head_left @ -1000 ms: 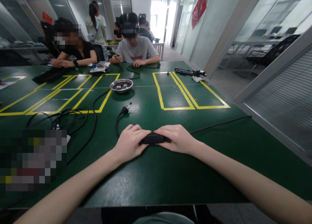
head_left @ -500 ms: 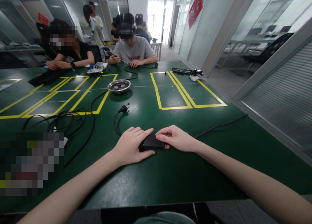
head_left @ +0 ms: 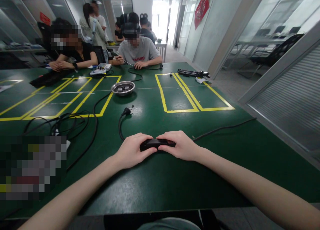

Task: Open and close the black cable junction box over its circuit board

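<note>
A black power adapter [head_left: 157,143] lies level just above or on the green table in front of me; its underside is hidden. My left hand [head_left: 132,150] is closed around its left end, thumb along the near side. From the right, my right hand [head_left: 179,145] grips the other end, fingers behind and thumb in front. A black cord [head_left: 120,128] leaves near my left hand and ends in a plug [head_left: 127,111] lying on the table. Beyond my right wrist, a dark cable [head_left: 225,127] runs off toward the table's right edge.
A metal bowl [head_left: 123,88] holding small metal parts stands ahead. Coiled black cables [head_left: 72,121] lie on the left beside a blurred-out area. A folded black tripod-like item [head_left: 192,72] rests at the far right. Across the table [head_left: 160,186], a person in grey [head_left: 140,48] handles a thin tool.
The adapter has turned in my hands, showing a narrower face now. My right hand has gone from pinching its edge to gripping its right end, and my left fingers have curled closer around it.
</note>
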{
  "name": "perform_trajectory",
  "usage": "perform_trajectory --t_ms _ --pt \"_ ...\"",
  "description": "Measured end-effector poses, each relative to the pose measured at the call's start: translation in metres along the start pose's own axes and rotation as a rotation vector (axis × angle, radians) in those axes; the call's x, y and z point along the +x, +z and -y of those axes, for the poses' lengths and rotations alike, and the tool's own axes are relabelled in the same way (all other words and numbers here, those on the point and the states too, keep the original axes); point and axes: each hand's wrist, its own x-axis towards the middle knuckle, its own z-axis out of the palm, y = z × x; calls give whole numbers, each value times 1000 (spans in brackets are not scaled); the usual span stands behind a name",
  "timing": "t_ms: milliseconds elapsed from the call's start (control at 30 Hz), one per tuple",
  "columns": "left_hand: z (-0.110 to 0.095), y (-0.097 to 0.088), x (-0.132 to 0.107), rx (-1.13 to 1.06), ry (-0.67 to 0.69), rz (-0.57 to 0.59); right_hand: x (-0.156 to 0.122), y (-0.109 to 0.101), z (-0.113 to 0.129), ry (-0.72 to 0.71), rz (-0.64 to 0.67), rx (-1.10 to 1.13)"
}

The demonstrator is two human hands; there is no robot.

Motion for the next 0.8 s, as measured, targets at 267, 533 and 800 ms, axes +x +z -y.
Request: perform_trajectory --t_ms 267,533,800 --pt "1 1 2 -109 -80 2 0 -2 2 -235 118 -319" --pt "12 -2 0 131 192 -368 3 -22 -37 95 -162 -372" --pt "13 0 -1 125 200 -260 -7 -110 -78 597 -728 -441"
